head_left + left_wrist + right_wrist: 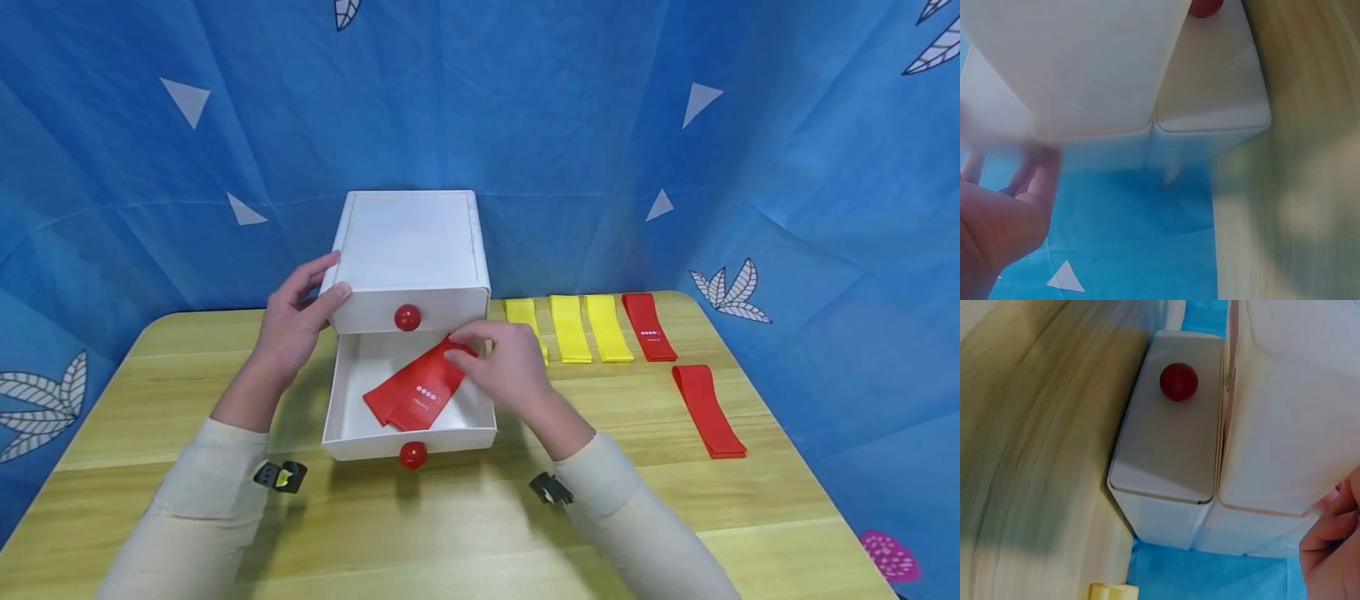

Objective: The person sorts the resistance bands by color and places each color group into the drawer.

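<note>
Wood-grain table [465, 542], blue curtain [525, 108] behind. Against left side of white two-drawer cabinet [408, 242], loosely spread left hand [295, 312]; in cabinet's pulled-out lower drawer [453, 440], red resistance band [420, 383], seemingly pinched by right hand [504, 358].

The box [408, 237] looks smooth plastic, its knobs [407, 317] glossy, the bands [420, 387] matt, the table [420, 533] wood, the curtain [525, 125] cloth.

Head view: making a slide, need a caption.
Right hand pinches red "Heavy" resistance band at open lower drawer; left hand touches white cabinet.
</note>
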Action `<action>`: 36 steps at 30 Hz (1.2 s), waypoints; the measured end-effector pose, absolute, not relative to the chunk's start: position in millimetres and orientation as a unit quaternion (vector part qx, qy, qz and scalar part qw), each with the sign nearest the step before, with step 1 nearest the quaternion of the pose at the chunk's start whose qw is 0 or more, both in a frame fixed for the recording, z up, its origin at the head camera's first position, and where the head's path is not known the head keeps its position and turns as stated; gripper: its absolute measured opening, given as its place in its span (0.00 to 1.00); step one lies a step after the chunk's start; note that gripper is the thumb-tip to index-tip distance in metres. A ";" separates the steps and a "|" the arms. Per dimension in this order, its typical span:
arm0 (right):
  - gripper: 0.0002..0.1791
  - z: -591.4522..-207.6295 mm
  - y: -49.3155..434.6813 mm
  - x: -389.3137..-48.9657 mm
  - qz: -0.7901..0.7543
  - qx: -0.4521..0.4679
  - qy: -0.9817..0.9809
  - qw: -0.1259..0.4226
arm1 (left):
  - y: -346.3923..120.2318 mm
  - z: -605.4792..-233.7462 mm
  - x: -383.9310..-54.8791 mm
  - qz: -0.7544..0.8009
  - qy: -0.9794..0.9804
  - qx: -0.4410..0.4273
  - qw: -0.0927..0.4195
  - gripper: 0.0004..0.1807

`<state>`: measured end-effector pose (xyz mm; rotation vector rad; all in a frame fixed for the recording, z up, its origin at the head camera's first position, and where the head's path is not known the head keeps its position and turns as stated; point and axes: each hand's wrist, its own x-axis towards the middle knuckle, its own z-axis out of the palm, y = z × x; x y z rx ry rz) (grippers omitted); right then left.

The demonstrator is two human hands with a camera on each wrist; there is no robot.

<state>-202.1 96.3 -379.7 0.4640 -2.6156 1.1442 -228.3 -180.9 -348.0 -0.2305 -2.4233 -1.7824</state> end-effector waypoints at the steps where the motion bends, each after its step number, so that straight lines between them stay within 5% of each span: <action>1: 0.13 -380.0 97.9 -202.1 0.405 0.158 -0.892 0.126 | -180.9 -348.1 -228.4 -0.590 -0.802 -0.076 0.062 0.32; 36: 0.14 -385.8 203.1 -194.6 0.467 0.098 -0.863 0.166 | -180.7 -348.2 -229.2 -0.591 -0.801 -0.074 0.061 0.31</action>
